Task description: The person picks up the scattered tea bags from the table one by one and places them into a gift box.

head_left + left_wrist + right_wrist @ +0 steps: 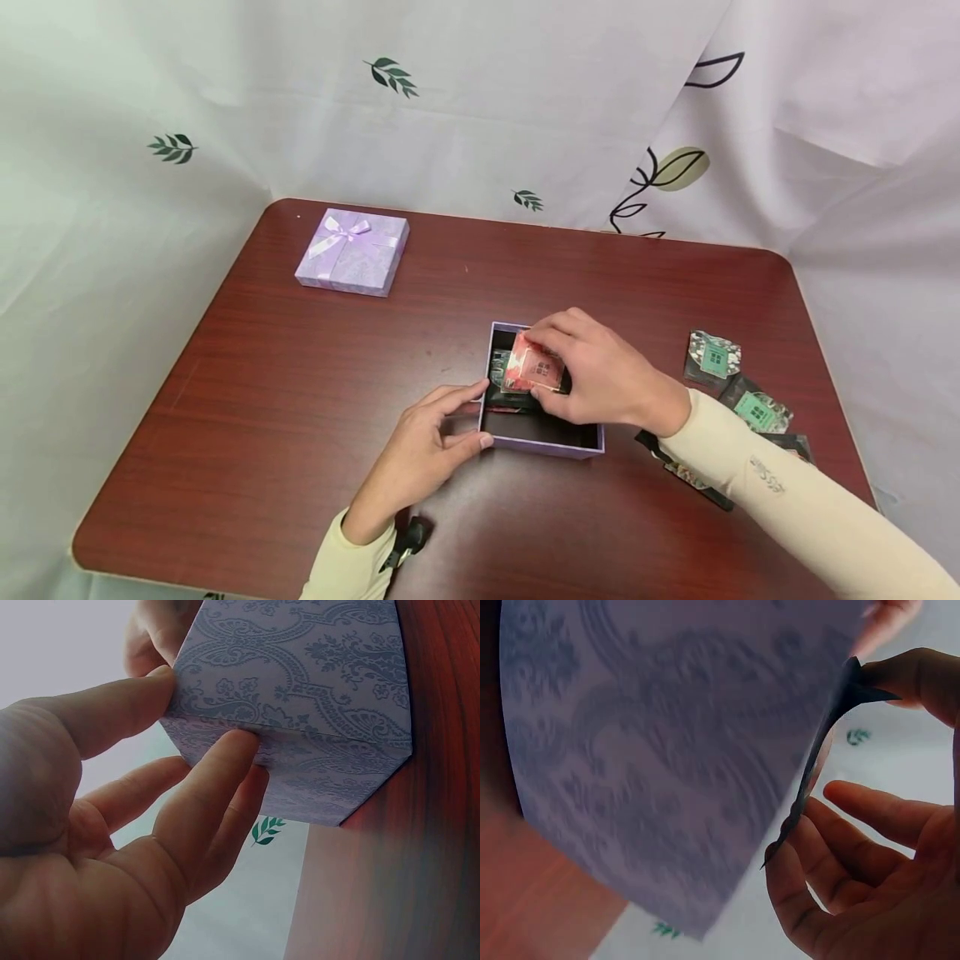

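Observation:
My right hand (603, 375) pinches a flat sachet with a red-and-white label (540, 367) by its edges, over an open purple box (543, 447). From the right wrist, the sachet's dark thin edge (810, 776) shows beside the box's patterned wall (660, 750). Other dark sachets (498, 367) lie in the box, partly hidden by the right hand and the held one. My left hand (420, 450) touches the box at its near left corner, its fingers on the side wall and its thumb beside the corner. Up close, those fingertips (240, 742) rest against the patterned paper.
A lilac lid with a ribbon bow (352, 250) lies at the back left of the brown table (300, 417). Several dark sachets with green labels, one sachet (712, 358) among them, are spread at the right, partly under my right sleeve. White printed cloth (465, 108) hangs behind.

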### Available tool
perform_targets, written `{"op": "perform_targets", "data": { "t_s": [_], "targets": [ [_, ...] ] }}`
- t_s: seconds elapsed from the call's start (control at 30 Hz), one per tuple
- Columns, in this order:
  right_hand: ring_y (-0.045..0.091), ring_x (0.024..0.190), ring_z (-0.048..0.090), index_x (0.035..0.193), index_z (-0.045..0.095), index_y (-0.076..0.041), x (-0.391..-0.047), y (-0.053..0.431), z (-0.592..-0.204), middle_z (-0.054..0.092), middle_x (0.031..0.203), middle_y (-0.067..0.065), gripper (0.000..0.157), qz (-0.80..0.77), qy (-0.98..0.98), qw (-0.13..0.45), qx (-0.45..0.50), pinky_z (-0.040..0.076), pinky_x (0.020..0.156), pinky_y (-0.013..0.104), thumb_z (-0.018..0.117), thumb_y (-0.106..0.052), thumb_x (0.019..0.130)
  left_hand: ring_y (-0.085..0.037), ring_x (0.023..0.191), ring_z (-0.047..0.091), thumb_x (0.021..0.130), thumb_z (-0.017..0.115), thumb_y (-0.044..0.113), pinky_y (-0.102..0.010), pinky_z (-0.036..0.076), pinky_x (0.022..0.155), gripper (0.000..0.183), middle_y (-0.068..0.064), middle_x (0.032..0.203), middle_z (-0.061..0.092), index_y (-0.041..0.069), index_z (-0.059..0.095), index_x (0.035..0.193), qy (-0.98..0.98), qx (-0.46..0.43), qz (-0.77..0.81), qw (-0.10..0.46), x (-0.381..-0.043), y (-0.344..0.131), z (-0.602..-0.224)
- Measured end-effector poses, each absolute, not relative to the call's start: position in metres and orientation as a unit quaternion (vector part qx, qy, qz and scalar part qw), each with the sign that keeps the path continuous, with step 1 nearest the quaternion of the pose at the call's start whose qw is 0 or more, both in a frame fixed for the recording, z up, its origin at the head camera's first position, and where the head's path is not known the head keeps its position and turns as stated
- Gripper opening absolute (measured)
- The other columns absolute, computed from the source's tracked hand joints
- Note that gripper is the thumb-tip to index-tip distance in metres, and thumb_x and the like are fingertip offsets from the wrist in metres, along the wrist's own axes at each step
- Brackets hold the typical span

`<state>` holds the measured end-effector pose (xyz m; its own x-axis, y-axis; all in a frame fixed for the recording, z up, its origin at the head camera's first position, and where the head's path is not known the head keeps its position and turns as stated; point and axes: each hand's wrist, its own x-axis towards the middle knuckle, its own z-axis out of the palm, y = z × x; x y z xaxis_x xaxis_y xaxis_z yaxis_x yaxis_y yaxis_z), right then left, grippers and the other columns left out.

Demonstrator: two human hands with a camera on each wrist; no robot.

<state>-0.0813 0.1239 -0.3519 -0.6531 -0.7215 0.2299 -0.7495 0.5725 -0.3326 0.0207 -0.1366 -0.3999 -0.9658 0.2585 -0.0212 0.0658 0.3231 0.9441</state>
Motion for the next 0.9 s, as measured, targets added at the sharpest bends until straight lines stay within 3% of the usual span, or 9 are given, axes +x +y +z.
{"op": "perform_targets", "data": {
  "t_s": [0.33,0.57,0.9],
  "targets": [
    [0.02,0.111,0.062,0.125,0.072,-0.003,-0.076,0.108,-0.37,0.069,0.123,0.004,0.057,0.18,-0.881,0.031,0.437,0.062,0.092,0.034,0.085,-0.035,0.08,-0.017,0.124,0.069,0.089,0.087,0.012,-0.025,0.065,0.089,0.065,0.0,0.139,0.066,0.019,0.063,0.148,0.812,0.094,0.57,0.087,0.021,-0.136,-0.399],
    [0.018,0.109,0.061,0.124,0.073,-0.005,-0.073,0.104,-0.38,0.069,0.122,0.003,0.054,0.174,-0.882,0.021,0.437,0.062,0.088,0.033,0.085,-0.035,0.08,-0.017,0.123,0.069,0.089,0.087,0.012,-0.027,0.065,0.091,0.065,-0.001,0.139,0.066,0.017,0.062,0.149,0.812,0.097,0.569,0.087,0.021,-0.136,-0.399],
    [0.021,0.112,0.064,0.123,0.073,-0.006,-0.077,0.099,-0.388,0.069,0.12,0.004,0.052,0.158,-0.884,0.027,0.439,0.062,0.095,0.036,0.083,-0.032,0.079,-0.019,0.122,0.07,0.089,0.086,0.011,-0.029,0.066,0.089,0.063,-0.004,0.137,0.068,0.01,0.063,0.148,0.816,0.104,0.564,0.075,0.021,-0.137,-0.401]
  ]
}}
